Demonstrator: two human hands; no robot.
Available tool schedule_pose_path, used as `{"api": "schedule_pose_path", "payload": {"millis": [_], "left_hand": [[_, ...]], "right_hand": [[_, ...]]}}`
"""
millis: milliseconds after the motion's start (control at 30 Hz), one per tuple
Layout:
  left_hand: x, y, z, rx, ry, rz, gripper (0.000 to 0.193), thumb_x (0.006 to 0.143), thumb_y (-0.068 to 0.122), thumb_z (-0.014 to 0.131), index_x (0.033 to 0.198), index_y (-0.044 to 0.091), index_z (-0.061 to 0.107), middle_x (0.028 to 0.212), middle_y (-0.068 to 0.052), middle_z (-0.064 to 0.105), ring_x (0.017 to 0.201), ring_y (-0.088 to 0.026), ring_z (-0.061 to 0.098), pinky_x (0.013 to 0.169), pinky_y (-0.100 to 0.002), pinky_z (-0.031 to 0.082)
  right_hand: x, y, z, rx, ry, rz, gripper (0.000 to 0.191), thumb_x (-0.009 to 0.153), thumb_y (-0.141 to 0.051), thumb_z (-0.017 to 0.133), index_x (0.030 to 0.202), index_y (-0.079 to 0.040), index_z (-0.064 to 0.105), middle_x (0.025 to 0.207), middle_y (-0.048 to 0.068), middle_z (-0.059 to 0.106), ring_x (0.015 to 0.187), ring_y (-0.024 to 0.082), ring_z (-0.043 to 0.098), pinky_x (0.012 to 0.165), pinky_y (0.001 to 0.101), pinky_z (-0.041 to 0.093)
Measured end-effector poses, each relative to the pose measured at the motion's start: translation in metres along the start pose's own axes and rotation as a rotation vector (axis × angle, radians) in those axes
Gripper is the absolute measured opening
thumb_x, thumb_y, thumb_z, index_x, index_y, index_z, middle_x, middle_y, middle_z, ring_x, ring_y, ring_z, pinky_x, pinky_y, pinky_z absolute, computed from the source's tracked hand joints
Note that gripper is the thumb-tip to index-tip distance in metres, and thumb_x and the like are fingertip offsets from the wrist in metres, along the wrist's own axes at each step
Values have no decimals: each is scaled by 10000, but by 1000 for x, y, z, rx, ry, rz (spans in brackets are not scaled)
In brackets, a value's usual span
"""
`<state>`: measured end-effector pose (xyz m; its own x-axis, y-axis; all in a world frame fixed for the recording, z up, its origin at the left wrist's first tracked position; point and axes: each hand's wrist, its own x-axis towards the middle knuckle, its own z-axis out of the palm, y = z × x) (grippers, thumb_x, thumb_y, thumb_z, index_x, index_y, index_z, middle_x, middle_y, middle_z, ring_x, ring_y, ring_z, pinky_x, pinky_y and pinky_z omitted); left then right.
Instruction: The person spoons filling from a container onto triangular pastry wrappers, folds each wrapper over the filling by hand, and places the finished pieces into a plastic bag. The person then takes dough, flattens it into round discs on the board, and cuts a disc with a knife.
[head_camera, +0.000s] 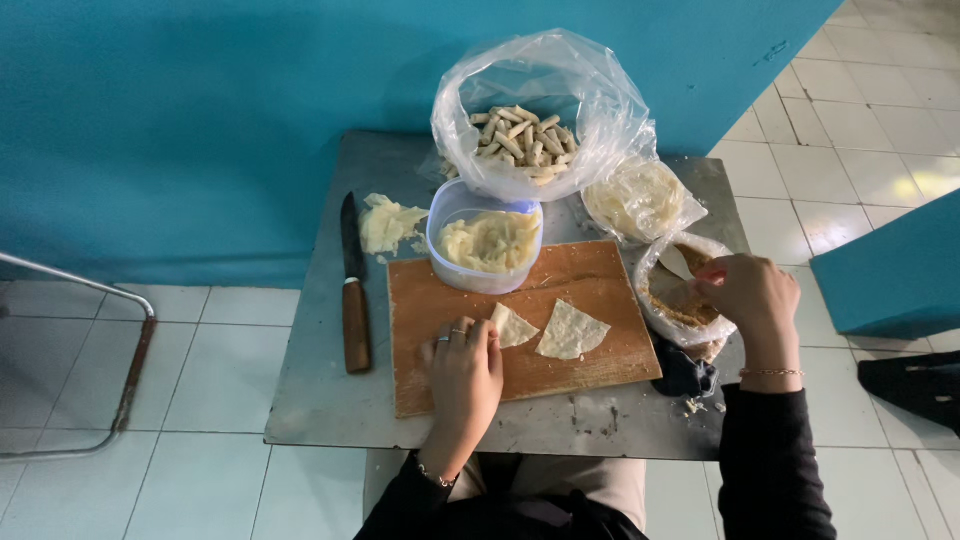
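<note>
From the head view, my left hand (464, 372) lies on the board (590, 275), palm down, and its fingers (478, 336) press the near corner of a small folded wrapper (513, 325). The wrapper pokes out just past my fingertips toward the right, flat on the wood; my fingers rest on its edge, not clenched round it. A 2nd wrapper (571, 331), a pale triangle, lies just beside the 1st, to its right, and none of my fingers touch it.

My right hand (748, 292) is over at the right edge of the surface (320, 400), curled at the mouth of a crumb bag (683, 300). Its fingers are bent in at the bag's rim, but I cannot tell whether they grip the plastic or something inside it. The 2 wrappers are well apart from this hand, with the board's right edge between.

At the far edge of the board stands a tub (484, 246) of pale yellowish filling. Behind it, a big clear bag (535, 110) holds many small rolls (522, 135). To the right of that, a smaller bag (640, 200) holds pale sheets. Left of the board a knife (352, 290) lies with its wooden handle toward me, and a pale lump (385, 222) sits by its blade. A dark cloth (683, 372) is bunched under the crumb bag's near side.
</note>
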<state>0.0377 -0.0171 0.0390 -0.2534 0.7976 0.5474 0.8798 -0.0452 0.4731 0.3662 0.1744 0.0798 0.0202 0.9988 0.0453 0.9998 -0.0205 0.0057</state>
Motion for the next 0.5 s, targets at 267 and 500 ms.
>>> {"api": "schedule_pose_path", "payload": {"millis": [267, 500], "left_hand": [[4, 5, 5, -282, -60, -70, 287, 839, -48, 658, 1085, 91, 609, 949, -122, 583, 820, -336, 621, 688, -466, 469], [1, 0, 3, -507, 47, -125, 286, 802, -99, 679, 1016, 84, 632, 932, -86, 536, 770, -233, 604, 650, -372, 501]], "right_hand": [[0, 12, 46, -54, 157, -30, 191, 758, -416, 833, 921, -321, 805, 882, -106, 758, 1003, 169, 666, 913, 449, 425], [-1, 12, 44, -133, 160, 44, 228, 763, -514, 850, 896, -331, 822, 910, -73, 759, 1026, 173, 643, 947, 482, 349]]}}
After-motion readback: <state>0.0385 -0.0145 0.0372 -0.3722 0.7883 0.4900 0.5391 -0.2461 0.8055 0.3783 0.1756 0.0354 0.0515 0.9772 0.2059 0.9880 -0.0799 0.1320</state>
